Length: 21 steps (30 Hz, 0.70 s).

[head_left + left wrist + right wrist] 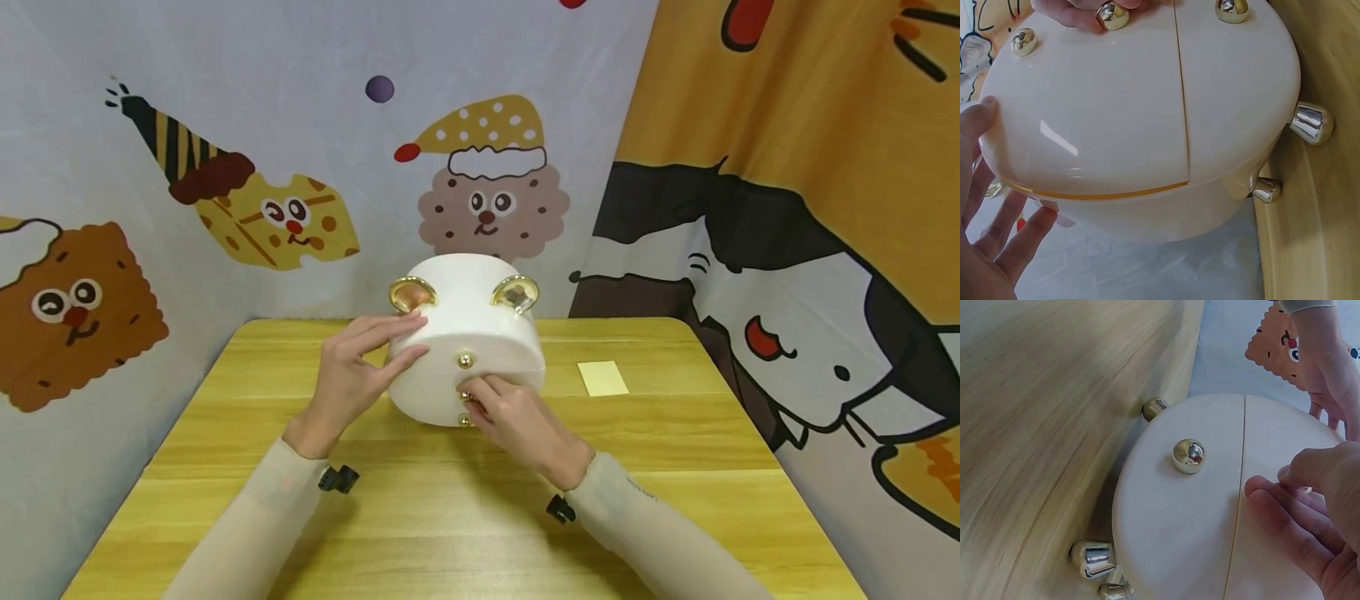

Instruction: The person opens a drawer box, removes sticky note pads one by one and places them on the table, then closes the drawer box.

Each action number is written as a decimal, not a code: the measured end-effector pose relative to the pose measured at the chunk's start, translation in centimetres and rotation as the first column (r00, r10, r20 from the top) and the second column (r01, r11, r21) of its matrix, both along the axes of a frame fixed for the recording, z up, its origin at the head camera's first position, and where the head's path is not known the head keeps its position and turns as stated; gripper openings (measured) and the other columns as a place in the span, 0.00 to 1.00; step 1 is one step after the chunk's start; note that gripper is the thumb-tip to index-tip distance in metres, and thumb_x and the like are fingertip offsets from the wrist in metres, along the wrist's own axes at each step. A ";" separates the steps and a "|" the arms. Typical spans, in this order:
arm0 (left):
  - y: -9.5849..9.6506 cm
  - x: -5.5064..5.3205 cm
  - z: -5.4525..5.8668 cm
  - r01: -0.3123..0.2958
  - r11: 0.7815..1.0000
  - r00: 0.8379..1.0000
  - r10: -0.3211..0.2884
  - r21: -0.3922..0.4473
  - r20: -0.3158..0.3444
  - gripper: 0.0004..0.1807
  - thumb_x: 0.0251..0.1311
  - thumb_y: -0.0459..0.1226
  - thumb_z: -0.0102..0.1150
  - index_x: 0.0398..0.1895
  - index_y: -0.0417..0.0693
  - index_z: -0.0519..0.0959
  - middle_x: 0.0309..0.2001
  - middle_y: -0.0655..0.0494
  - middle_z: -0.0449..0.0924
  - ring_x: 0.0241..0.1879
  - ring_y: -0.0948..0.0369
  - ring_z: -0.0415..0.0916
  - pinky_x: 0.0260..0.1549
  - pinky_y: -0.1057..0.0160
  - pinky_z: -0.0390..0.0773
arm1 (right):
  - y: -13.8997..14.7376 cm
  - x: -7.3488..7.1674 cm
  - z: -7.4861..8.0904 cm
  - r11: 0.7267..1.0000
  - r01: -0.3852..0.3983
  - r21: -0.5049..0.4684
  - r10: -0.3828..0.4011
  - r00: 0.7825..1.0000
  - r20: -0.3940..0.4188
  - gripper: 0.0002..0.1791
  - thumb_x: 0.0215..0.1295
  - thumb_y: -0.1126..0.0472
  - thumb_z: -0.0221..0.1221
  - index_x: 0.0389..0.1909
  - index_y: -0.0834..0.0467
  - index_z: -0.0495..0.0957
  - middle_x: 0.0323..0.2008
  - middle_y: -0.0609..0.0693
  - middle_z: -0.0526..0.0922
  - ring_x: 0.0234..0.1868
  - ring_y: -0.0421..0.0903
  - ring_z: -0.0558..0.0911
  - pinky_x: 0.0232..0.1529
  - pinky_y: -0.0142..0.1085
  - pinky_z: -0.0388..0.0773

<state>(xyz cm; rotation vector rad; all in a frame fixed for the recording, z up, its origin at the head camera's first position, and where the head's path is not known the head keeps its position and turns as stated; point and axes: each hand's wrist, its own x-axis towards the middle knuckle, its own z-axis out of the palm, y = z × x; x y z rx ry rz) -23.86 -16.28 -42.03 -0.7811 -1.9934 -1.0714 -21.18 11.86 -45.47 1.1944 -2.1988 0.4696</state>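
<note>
A glossy white rounded box [465,312] with two gold-rimmed ears [516,293] stands on the table. Down its front run three round gold knobs: an upper knob [466,360], a middle knob [1114,16] and a lower knob [1189,456]. My right hand [517,421] pinches the middle knob between thumb and fingers, which partly cover it. My left hand [352,367] rests against the box's left side, its fingers extended near the left ear. A thin seam crosses the front between the middle and lower knobs.
The box stands on short gold feet [1094,559]. A pale yellow sticky note [603,378] lies on the wooden table [465,517] to the right of the box. Behind the table hangs a cartoon-printed cloth [315,133], with another printed curtain [810,150] at the right.
</note>
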 end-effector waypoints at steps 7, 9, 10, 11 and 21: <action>-0.2 0.1 0.2 -0.001 1.000 1.000 0.001 -0.012 0.031 0.25 0.59 0.32 0.91 0.61 0.54 0.96 0.60 0.54 0.98 0.58 0.50 0.95 0.68 0.76 0.83 | -0.1 0.0 0.1 1.000 -0.002 0.009 0.002 1.000 -0.001 0.15 0.72 0.67 0.80 0.54 0.58 0.87 0.42 0.47 0.92 0.39 0.39 0.89 0.40 0.30 0.90; -0.2 0.1 0.4 0.003 1.000 0.999 -0.003 -0.014 0.041 0.24 0.60 0.33 0.91 0.60 0.54 0.97 0.60 0.53 0.98 0.58 0.50 0.95 0.68 0.76 0.83 | 0.0 0.1 0.1 1.000 -0.004 0.009 0.004 1.000 -0.001 0.15 0.72 0.67 0.80 0.53 0.58 0.87 0.41 0.47 0.92 0.39 0.39 0.89 0.39 0.30 0.90; -0.2 0.1 0.3 0.005 1.000 0.999 -0.004 -0.014 0.041 0.25 0.60 0.33 0.91 0.60 0.54 0.97 0.60 0.53 0.98 0.58 0.50 0.95 0.67 0.76 0.83 | 0.0 0.1 0.1 1.000 -0.006 0.008 0.006 1.000 -0.004 0.15 0.71 0.68 0.80 0.53 0.58 0.86 0.41 0.47 0.91 0.38 0.39 0.88 0.39 0.29 0.89; -0.2 0.1 0.3 0.007 1.000 0.999 -0.006 -0.014 0.041 0.25 0.59 0.33 0.91 0.60 0.54 0.97 0.59 0.54 0.98 0.58 0.50 0.95 0.66 0.76 0.83 | 0.0 0.1 0.1 1.000 -0.008 0.006 0.008 1.000 -0.005 0.16 0.71 0.67 0.80 0.53 0.58 0.86 0.41 0.47 0.91 0.38 0.38 0.88 0.39 0.29 0.89; -0.1 0.1 0.6 0.023 1.000 1.000 -0.023 0.005 0.018 0.25 0.58 0.29 0.91 0.59 0.52 0.97 0.58 0.53 0.98 0.56 0.50 0.95 0.63 0.77 0.82 | 0.0 0.1 0.3 1.000 -0.022 0.005 0.022 1.000 -0.003 0.17 0.71 0.66 0.81 0.54 0.58 0.86 0.43 0.48 0.93 0.41 0.42 0.93 0.42 0.34 0.93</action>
